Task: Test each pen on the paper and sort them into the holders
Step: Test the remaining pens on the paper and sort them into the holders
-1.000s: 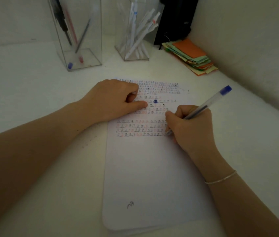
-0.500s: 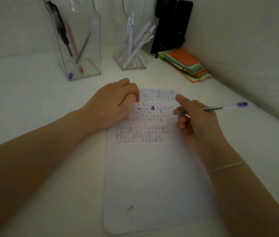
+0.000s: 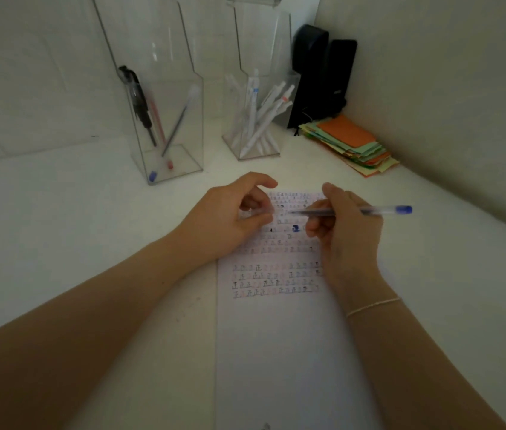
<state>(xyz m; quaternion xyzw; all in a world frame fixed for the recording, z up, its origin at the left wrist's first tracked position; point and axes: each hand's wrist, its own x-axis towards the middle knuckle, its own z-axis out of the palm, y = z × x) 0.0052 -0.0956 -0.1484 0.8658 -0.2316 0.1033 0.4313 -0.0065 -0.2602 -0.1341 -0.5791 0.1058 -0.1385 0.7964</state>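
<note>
A clear pen with a blue end lies level above the paper, its tip pointing left. My right hand grips it near the tip. My left hand hovers at the paper's top left with curled fingers and seems to pinch a small clear pen cap, a short gap from the tip. Rows of small test marks cover the upper paper. Behind stand two clear holders: the left holder has a black pen, a red pen and a clear pen, and the right holder has several white pens.
A stack of coloured paper notes lies at the back right next to a black case. A wall runs along the right side of the white table.
My right hand lifted the pen off the paper and turned it level, tip to the left. My left hand rose from the paper and came close to the pen tip.
</note>
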